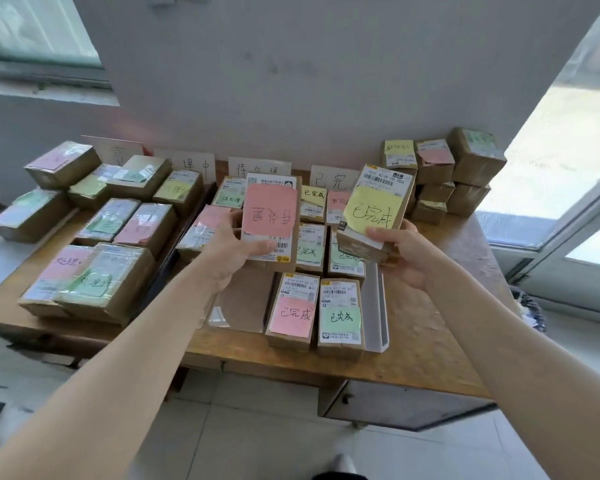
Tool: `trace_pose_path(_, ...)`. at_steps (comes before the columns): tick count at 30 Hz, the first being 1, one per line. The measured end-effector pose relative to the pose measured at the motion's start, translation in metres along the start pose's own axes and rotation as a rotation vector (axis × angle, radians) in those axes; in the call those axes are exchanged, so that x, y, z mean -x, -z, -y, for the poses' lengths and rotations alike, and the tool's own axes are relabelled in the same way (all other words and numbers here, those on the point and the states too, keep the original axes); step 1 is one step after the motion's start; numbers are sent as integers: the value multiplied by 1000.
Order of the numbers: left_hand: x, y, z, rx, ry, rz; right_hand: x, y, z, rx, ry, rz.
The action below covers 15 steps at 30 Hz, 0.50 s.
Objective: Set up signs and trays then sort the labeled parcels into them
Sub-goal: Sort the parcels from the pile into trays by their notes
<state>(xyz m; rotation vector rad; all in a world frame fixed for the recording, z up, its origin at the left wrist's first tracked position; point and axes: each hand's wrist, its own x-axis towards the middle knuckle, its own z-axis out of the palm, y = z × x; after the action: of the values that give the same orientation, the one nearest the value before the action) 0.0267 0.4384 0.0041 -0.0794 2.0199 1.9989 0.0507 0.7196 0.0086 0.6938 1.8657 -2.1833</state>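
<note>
Sorting looks well under way in the single head view: four white signs (333, 180) stand propped against the wall at the back of the worktop (430, 341), so that part of the set-up appears done. The left hand (238, 249) is closed around a parcel with a pink note (270, 221), held upside down above the middle of the worktop, while the right hand (394, 252) grips a parcel with a yellow note (376, 216) raised just beside it. Below them, a clear tray (381, 327) already holds several labeled parcels, among them a pink-noted one (290, 311) and a green-noted one (341, 318) at its near end. More parcels lie grouped on the left (94, 268), though I cannot tell whether every one there sits in a tray. A stack of parcels (447, 174) at the back right corner seems unsorted, so my judgement is that a good part of the sorting is done, with that stack and the two held parcels left.
</note>
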Motion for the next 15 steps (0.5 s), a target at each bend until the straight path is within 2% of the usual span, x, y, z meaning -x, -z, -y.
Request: trace_pose_path(15, -68, 16, -15, -21, 11, -65, -88, -16, 21, 31, -109, -8)
